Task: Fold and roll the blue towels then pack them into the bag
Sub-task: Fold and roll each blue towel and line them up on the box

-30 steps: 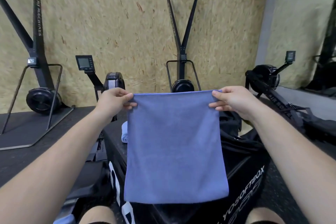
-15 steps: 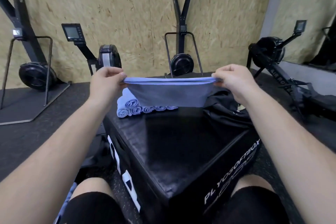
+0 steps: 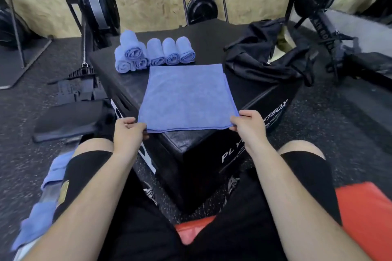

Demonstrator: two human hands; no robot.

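Atop black plyo box (image 3: 191,150), folded blue towel (image 3: 186,97) lying flat, near edge reaching box corner. Left hand (image 3: 129,133) and right hand (image 3: 246,127) pinching its near corners, fingers curled. Risk: uneven pulling skewing layers, dragging towel off. Rolled towels (image 3: 157,53), bag (image 3: 261,57) sitting beyond.

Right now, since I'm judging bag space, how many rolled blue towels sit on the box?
6. Top roll lies on left roll and middle roll; fourth roll, fifth roll and sixth roll line up rightward. More may hide behind. The flat towel isn't counted.
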